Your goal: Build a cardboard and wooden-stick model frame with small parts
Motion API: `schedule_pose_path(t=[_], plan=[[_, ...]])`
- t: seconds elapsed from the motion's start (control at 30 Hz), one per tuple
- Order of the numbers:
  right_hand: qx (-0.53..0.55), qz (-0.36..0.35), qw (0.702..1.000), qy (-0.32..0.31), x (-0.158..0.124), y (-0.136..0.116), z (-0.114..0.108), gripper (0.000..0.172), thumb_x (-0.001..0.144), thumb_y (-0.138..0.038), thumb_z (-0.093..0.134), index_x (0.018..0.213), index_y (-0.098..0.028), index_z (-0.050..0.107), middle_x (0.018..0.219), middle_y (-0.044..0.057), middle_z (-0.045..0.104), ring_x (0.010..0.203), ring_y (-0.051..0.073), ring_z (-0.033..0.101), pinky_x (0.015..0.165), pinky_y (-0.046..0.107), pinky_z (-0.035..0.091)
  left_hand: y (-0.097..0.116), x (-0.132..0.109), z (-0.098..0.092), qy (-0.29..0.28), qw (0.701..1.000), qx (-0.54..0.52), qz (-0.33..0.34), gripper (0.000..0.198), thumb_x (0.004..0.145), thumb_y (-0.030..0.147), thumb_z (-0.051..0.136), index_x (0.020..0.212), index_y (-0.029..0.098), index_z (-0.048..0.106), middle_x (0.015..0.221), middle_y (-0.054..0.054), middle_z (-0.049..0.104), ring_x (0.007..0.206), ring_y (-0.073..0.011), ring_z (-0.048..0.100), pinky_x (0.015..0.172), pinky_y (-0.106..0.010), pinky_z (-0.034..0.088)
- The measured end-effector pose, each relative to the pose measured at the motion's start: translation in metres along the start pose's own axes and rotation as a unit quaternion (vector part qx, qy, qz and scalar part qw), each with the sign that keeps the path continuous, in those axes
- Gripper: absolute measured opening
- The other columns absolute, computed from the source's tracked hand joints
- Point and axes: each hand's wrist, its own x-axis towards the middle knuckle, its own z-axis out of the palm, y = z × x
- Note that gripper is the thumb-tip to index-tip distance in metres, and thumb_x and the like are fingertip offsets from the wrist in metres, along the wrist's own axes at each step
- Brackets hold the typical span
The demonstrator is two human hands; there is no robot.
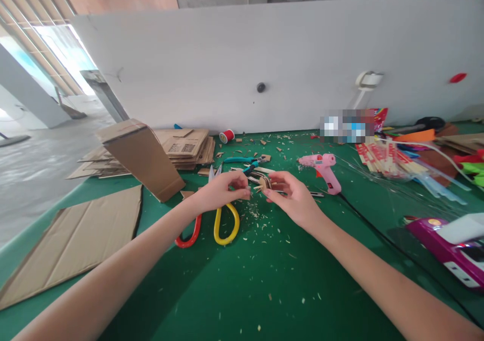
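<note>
In the middle of the green table, my right hand is closed on a small cardboard piece with thin wooden bits sticking out of it. Facing it from a short gap away, my left hand has thumb and fingers pinched together; something small and pale shows at the tips, too small to name. Under my left hand lie scissors with one red and one yellow handle, the blades partly hidden. Teal-handled pliers rest just beyond both hands. Wood shavings are scattered below them.
A pink glue gun with a black cord lies to the right. On the left are a cardboard sheet, a folded cardboard piece and stacked cardboard. A red thread spool sits by the wall; a purple device is at far right.
</note>
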Motion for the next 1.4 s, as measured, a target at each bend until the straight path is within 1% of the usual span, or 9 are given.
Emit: schedule_pose_path(t=[0.13,0.27,0.5,0.77,0.87,1.0,1.2,1.3,1.4], plan=[[0.010,0.002,1.000,-0.017,-0.001,-0.004,0.000,0.024,0.076,-0.033,0.065,0.097,-0.023,0.059,0.100,0.006,0.065,0.094,0.021,0.063,0.076,0.040,0.058,0.002,0.000,0.004,-0.007,0.993,-0.115,-0.002,0.013,0.082,0.029,0.060,0.085,0.017,0.057,0.078,-0.002,0.065,0.076,-0.0124,0.061,0.074,-0.029,0.047],[0.024,-0.004,0.999,-0.027,-0.004,-0.007,0.000,0.025,0.076,-0.030,0.065,0.099,-0.023,0.059,0.103,0.006,0.065,0.096,0.020,0.063,0.081,0.041,0.056,0.002,-0.001,0.008,0.007,0.984,-0.176,-0.022,0.013,0.082,0.029,0.061,0.085,0.016,0.059,0.077,-0.001,0.065,0.074,-0.0112,0.060,0.068,-0.025,0.046],[0.040,-0.031,0.999,-0.007,-0.005,-0.005,0.001,0.023,0.078,-0.029,0.065,0.098,-0.022,0.057,0.102,0.006,0.066,0.096,0.019,0.063,0.082,0.040,0.056,-0.004,-0.002,0.008,0.013,0.975,-0.221,-0.025,0.016,0.082,0.031,0.062,0.089,0.017,0.058,0.085,-0.002,0.065,0.082,-0.0115,0.061,0.073,-0.025,0.048],[-0.027,-0.089,0.996,0.006,-0.009,-0.008,0.002,0.024,0.078,-0.027,0.064,0.100,-0.023,0.056,0.105,0.006,0.063,0.098,0.019,0.062,0.083,0.039,0.056,-0.008,0.000,0.014,0.029,0.965,-0.261,-0.027,0.018,0.080,0.031,0.065,0.091,0.017,0.060,0.089,-0.003,0.064,0.084,-0.0122,0.061,0.075,-0.027,0.050],[-0.055,-0.113,0.992,0.014,-0.011,-0.008,0.004,0.023,0.078,-0.025,0.063,0.100,-0.024,0.056,0.104,0.006,0.061,0.097,0.020,0.062,0.082,0.040,0.057,-0.008,0.001,0.017,0.043,0.964,-0.261,-0.042,0.019,0.078,0.030,0.067,0.091,0.016,0.062,0.089,-0.003,0.064,0.083,-0.0125,0.062,0.076,-0.028,0.052],[-0.076,-0.125,0.988,0.038,-0.010,-0.005,0.006,0.023,0.078,-0.024,0.063,0.099,-0.024,0.055,0.104,0.006,0.060,0.095,0.020,0.062,0.080,0.040,0.058,-0.004,0.003,0.023,0.079,0.963,-0.250,-0.059,0.021,0.077,0.030,0.067,0.092,0.016,0.066,0.095,-0.005,0.067,0.086,-0.0148,0.065,0.085,-0.035,0.053],[-0.076,-0.102,0.990,0.064,-0.010,-0.002,0.006,0.023,0.075,-0.028,0.067,0.093,-0.022,0.053,0.098,0.007,0.062,0.094,0.022,0.062,0.077,0.041,0.057,0.002,0.004,0.030,0.127,0.978,-0.165,-0.030,0.023,0.079,0.028,0.063,0.099,0.016,0.068,0.100,-0.007,0.069,0.091,-0.0176,0.064,0.087,-0.037,0.052],[-0.041,-0.076,0.995,0.047,-0.009,-0.002,0.006,0.025,0.074,-0.030,0.068,0.093,-0.023,0.054,0.099,0.006,0.064,0.095,0.022,0.063,0.080,0.042,0.056,0.000,0.004,0.028,0.138,0.984,-0.110,0.001,0.021,0.079,0.027,0.063,0.097,0.018,0.070,0.099,-0.007,0.069,0.093,-0.0185,0.063,0.088,-0.036,0.051],[0.029,-0.041,0.999,0.002,-0.007,-0.003,0.004,0.026,0.076,-0.031,0.065,0.099,-0.023,0.057,0.104,0.007,0.065,0.099,0.021,0.063,0.085,0.042,0.055,-0.002,0.004,0.024,0.165,0.981,-0.100,0.017,0.022,0.078,0.028,0.065,0.097,0.019,0.071,0.099,-0.006,0.069,0.094,-0.0189,0.063,0.088,-0.036,0.050]])
